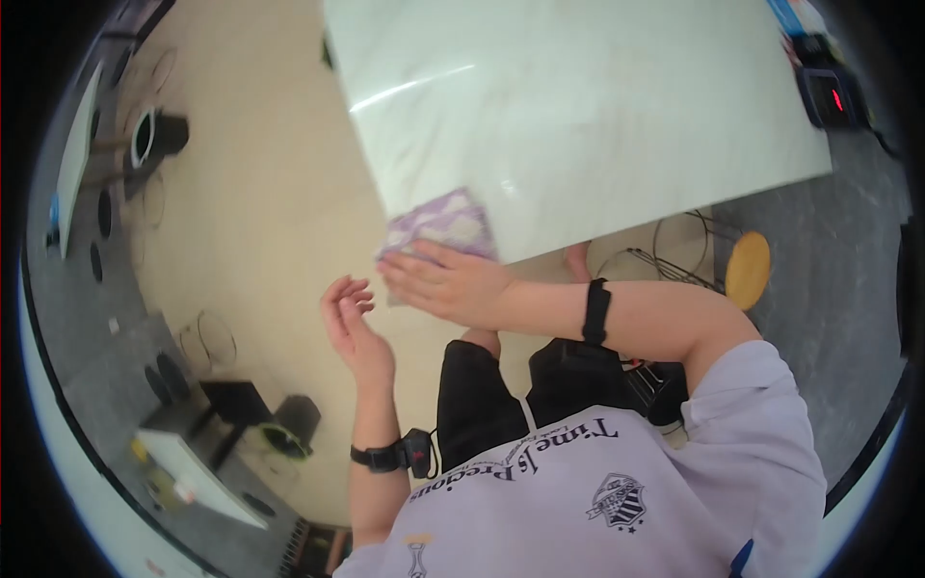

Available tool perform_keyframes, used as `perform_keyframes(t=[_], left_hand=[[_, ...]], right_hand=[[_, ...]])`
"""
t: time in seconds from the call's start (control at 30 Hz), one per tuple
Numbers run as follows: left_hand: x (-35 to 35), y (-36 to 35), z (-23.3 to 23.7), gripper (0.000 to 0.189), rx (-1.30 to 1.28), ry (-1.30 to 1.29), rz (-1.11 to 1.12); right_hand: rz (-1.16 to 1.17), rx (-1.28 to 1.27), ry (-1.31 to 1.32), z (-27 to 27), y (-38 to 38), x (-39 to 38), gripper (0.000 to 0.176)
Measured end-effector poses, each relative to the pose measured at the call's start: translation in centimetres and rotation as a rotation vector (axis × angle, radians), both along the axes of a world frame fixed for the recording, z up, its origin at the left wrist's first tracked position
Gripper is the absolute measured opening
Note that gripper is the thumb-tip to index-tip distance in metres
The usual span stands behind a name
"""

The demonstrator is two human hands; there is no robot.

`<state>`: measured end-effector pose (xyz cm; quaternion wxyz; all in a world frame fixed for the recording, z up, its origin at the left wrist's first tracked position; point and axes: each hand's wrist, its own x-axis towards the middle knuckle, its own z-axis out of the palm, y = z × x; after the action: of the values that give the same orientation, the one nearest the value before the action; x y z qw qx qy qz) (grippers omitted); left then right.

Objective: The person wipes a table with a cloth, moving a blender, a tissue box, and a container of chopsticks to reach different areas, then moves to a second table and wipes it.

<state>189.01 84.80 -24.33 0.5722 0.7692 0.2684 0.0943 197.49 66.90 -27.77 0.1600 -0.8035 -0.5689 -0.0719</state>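
We cannot tell whether the purple-and-white patterned soft bundle (448, 222) is cloth or a packet, since our right hand (445, 281) hides its near edge. Nearest us, our left hand (355, 326) is raised with the palm turned inward and the fingers loosely curled, holding nothing. Just beyond, the right hand lies flat on the bundle, fingers stretched and unclasped, at the near corner of the glossy white rectangular table (578, 96).

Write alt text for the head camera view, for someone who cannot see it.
Seen from above, a person's right hand lies flat on a purple-and-white patterned cloth at the near corner of a glossy white table. The left hand is open just beside it, holding nothing. A beige floor lies below.
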Motion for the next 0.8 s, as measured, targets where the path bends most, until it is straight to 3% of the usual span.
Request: perform_keyframes(t=[0.1,0.2,0.5,0.57,0.73,0.8], left_hand=[[0.7,-0.6,0.5,0.033,0.047,-0.004,-0.041],[1.6,-0.4,0.3,0.034,0.129,0.007,-0.066],[3.7,-1.5,-2.3,0.042,0.2,0.155,-0.101],[4.5,-1.7,-2.7,0.05,0.089,0.229,0.04],[3.2,5.2,-4.7,0.058,0.414,0.35,-0.08],[2.9,6.1,-5.5,0.055,0.82,0.641,-0.058]], right_hand=[[-0.117,0.016,-0.158,0.8,-2.2,0.7,0.051],[-0.195,0.009,-0.136,0.6,-6.5,1.2,0.052],[-0.261,-0.048,-0.254,0.9,-31.1,5.7,0.04],[-0.282,-0.083,-0.207,1.8,-37.5,7.6,0.038],[-0.417,-0.1,-0.155,1.6,-52.5,10.7,0.037],[-0.466,-0.272,-0.26,1.0,-60.2,11.8,0.041]])
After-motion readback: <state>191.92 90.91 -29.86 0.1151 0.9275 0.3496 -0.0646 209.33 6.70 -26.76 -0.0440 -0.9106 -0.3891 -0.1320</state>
